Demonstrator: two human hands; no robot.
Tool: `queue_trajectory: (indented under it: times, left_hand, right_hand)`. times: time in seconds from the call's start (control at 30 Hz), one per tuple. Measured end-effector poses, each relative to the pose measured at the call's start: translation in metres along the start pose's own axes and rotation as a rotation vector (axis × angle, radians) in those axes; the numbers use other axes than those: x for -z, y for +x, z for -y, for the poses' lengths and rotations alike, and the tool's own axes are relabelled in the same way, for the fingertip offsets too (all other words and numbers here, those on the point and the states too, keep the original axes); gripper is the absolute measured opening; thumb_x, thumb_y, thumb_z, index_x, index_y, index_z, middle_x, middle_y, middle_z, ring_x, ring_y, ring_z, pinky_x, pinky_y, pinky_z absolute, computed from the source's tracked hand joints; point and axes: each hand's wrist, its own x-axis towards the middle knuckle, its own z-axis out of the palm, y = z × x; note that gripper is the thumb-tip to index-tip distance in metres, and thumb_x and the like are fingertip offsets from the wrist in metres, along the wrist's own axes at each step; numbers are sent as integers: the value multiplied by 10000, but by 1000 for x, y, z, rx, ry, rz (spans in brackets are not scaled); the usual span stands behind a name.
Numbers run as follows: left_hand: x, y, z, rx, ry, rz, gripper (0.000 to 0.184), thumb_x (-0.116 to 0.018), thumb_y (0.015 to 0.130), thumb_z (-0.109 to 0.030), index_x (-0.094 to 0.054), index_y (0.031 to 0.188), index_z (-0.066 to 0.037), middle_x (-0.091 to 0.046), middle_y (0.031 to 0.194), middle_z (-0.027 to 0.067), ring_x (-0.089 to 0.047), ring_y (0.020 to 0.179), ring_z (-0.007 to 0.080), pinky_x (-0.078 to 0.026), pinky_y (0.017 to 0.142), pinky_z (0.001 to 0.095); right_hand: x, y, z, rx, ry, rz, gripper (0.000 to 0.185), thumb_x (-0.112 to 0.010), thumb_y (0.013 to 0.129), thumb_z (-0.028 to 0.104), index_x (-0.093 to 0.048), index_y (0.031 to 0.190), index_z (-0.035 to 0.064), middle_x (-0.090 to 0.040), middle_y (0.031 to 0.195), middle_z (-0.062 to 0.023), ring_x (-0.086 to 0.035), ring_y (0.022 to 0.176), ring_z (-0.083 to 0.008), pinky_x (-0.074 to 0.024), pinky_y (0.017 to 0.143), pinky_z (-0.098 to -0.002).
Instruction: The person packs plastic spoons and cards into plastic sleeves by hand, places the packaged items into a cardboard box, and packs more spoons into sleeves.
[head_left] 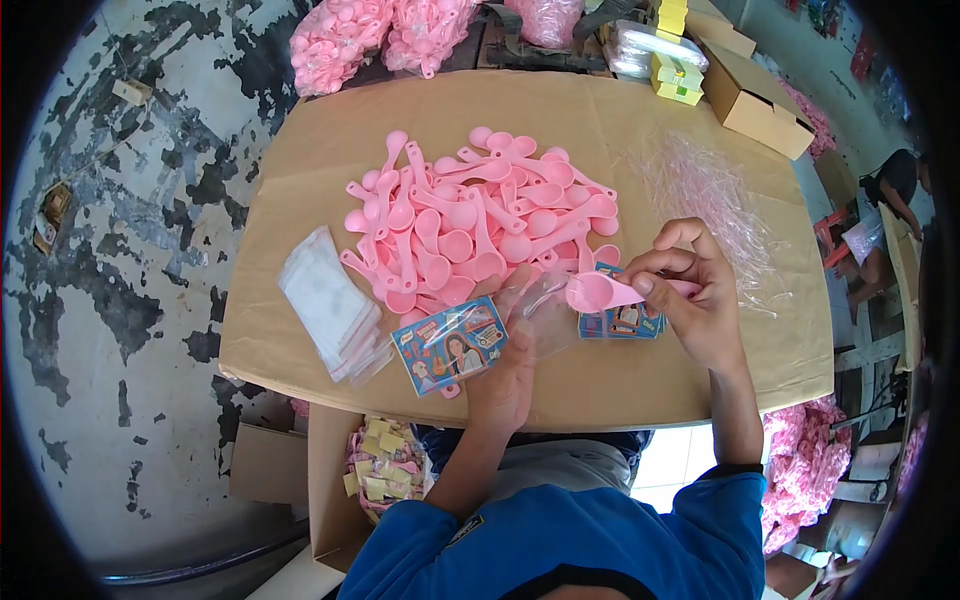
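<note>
My left hand point(503, 380) grips a clear plastic bag point(545, 318), its mouth toward the right, with a blue printed card point(450, 348) at its left end. Pinched by the handle in my right hand point(700, 295) is a pink measuring spoon point(590, 293), its bowl beside the bag's mouth. Whether the bowl touches the plastic I cannot tell. Under the spoon lie more blue printed cards point(622, 325), partly covered by it. Beyond both hands spreads a heap of pink spoons point(455, 225).
A stack of clear bags point(328, 305) lies left on the brown-covered table point(290, 160). Thin clear strips point(710, 200) are piled at right. Filled bags point(340, 40), yellow boxes point(677, 78) and a cardboard box point(755, 95) stand behind. An open carton point(335, 480) sits below; another person point(890, 190) is far right.
</note>
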Motion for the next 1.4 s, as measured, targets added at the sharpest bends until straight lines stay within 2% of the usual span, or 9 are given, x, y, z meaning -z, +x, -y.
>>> queue_trajectory:
  times: [0.13, 0.27, 0.43, 0.53, 1.03, 1.17, 1.23, 1.33, 1.4]
  left_hand:
    - [-2, -2, -1, -12, 129, 69, 609, -635, 920, -141, -314, 1437, -136, -343, 1492, 173, -297, 1402, 386, -251, 1157, 534]
    - [-10, -3, 6, 12, 83, -35, 595, -654, 907, -129, -337, 1410, -134, -378, 1465, 183, -338, 1379, 354, -273, 1144, 515]
    - [-8, -4, 5, 17, -36, -60, 576, -691, 884, -131, -372, 1363, -125, -421, 1433, 193, -394, 1347, 301, -317, 1124, 464]
    - [3, -4, 4, -17, 99, 49, 584, -623, 932, -179, -325, 1434, -157, -317, 1510, 188, -318, 1391, 372, -259, 1146, 529]
    - [4, -11, -6, -98, 262, 35, 625, -682, 898, -225, -325, 1405, -141, -345, 1495, 190, -343, 1379, 396, -274, 1136, 541]
    - [-5, -17, 1, 133, 146, -37, 660, -702, 878, -289, -333, 1409, -157, -373, 1481, 162, -363, 1373, 347, -278, 1143, 507]
    - [-9, -15, 11, 165, 15, -21, 696, -693, 874, -350, -318, 1427, -155, -362, 1487, 146, -364, 1373, 324, -273, 1150, 488]
    - [-15, -17, 18, 182, -72, -75, 782, -652, 877, -451, -261, 1475, -134, -329, 1504, 125, -350, 1382, 298, -259, 1163, 456]
    - [-10, -16, 25, 199, -282, -10, 779, -670, 893, -359, -207, 1478, -134, -324, 1500, 144, -353, 1378, 288, -266, 1163, 438]
  right_hand:
    - [-7, -1, 4, -39, -3, 69, 237, -580, 936, -5, -435, 1116, 51, -696, 948, -110, -664, 900, -121, -515, 699, -227]
    - [-16, -1, -2, -120, 171, 151, 160, -527, 995, 110, -441, 1128, 89, -697, 951, -84, -657, 889, -107, -463, 624, -201]
    - [-11, -1, 2, -124, 27, 82, 168, -543, 983, 81, -452, 1124, 80, -691, 933, -70, -655, 887, -103, -496, 652, -208]
    - [-8, -1, 3, -120, 0, 66, 175, -553, 976, 70, -461, 1125, 74, -687, 921, -69, -653, 884, -97, -512, 665, -206]
    - [-7, 0, -1, -86, 5, 124, 203, -574, 971, 102, -467, 1142, 83, -677, 919, -65, -653, 886, -102, -496, 629, -189]
    - [-21, -2, 2, -91, 236, 205, 295, -581, 964, 97, -436, 1221, 77, -650, 963, -67, -641, 889, -103, -498, 680, -199]
    - [-43, -4, 2, 62, 285, 222, 373, -604, 940, 60, -412, 1260, 62, -635, 967, -67, -629, 872, -105, -495, 701, -210]
    - [-46, -7, 3, 115, 35, 166, 475, -648, 889, 4, -399, 1292, 44, -624, 962, -65, -617, 851, -108, -490, 703, -226]
    - [-37, -5, 10, 140, -117, 80, 516, -669, 858, -29, -404, 1296, 37, -623, 942, -61, -614, 837, -109, -486, 692, -230]
